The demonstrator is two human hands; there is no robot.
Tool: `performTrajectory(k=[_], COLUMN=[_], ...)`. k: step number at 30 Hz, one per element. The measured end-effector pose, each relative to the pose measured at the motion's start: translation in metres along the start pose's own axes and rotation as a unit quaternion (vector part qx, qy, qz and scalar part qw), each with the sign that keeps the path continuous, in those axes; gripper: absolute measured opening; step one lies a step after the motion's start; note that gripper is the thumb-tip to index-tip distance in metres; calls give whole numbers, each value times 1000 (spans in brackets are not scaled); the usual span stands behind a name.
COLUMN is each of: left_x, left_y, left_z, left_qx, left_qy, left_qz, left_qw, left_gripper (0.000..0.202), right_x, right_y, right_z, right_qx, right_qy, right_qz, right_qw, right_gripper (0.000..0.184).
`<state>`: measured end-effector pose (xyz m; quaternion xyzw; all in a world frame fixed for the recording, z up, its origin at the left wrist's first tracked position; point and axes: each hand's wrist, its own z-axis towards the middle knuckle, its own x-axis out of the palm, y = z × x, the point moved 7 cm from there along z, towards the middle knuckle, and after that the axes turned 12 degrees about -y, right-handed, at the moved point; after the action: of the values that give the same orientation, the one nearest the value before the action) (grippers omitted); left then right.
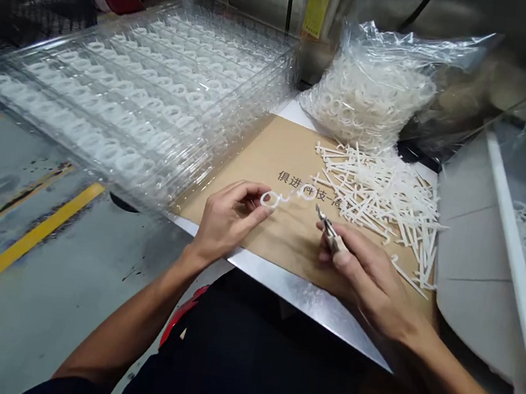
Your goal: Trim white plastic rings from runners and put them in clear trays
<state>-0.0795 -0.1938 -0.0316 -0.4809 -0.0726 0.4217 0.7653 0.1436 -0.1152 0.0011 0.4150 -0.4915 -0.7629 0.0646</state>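
Between the thumb and fingers of my left hand [228, 221] is a white plastic ring piece [270, 199], held above the cardboard. A thin white strip runs from it to a second ring [307, 192] at its right. My right hand [364, 266] grips a pair of nippers [330, 230], whose jaws point up and left, apart from the white piece. Beyond that hand a pile of white plastic sprues [383, 193] lies on the cardboard sheet [243, 160].
Stacked clear trays [162, 168] of white rings stand at the left. A clear bag [374, 95] full of rings rests at the back. On the right, a white-edged bin [508, 256] contains more white pieces. The metal table edge [307, 295] runs along the front.
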Motion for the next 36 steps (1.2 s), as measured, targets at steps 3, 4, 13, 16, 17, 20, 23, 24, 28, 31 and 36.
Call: performTrajectory(k=[3,4,13,16,17,20,23,24,28,31,36], left_x=[5,7,13,12,12,11,10,10,10,11,10], left_y=[-8,-10,-29,-29,-29,-29,-29,-29,-31,-32,-33], left_z=[-4,-6,-10,-9,-9,-9,-10,-10,-11,-12,-12], left_qx=[-4,0,49,46,45,46,50,52,65,72,77], left_qy=[-14,-14,21,23,20,13,9,8,13,27,25], left_qz=[-31,-33,5,2,1,-7,-16,-18,-10,-3,-7], left_qw=[999,999,999,999,999,999,999,998,998,997,997], left_gripper=[22,22,21,21,21,22,24,25,26,27,28], right_x=[4,5,18,25,26,28,28,28,30,30,31], right_y=[-2,-4,-15,-11,-10,-7,-7,-6,-7,-8,-7], right_z=[-1,-2,-20,-16,-14,-12,-12,-13,-15,-16,-16], right_qx=[89,111,203,203,203,208,212,212,210,209,204], right_qy=[54,60,80,102,107,112,112,111,109,103,103], right_qz=[56,70,112,124,125,124,125,130,150,157,154], right_qw=[993,990,969,966,965,964,963,962,960,960,961], right_gripper=[48,49,43,40,38,35,32,30,25,25,27])
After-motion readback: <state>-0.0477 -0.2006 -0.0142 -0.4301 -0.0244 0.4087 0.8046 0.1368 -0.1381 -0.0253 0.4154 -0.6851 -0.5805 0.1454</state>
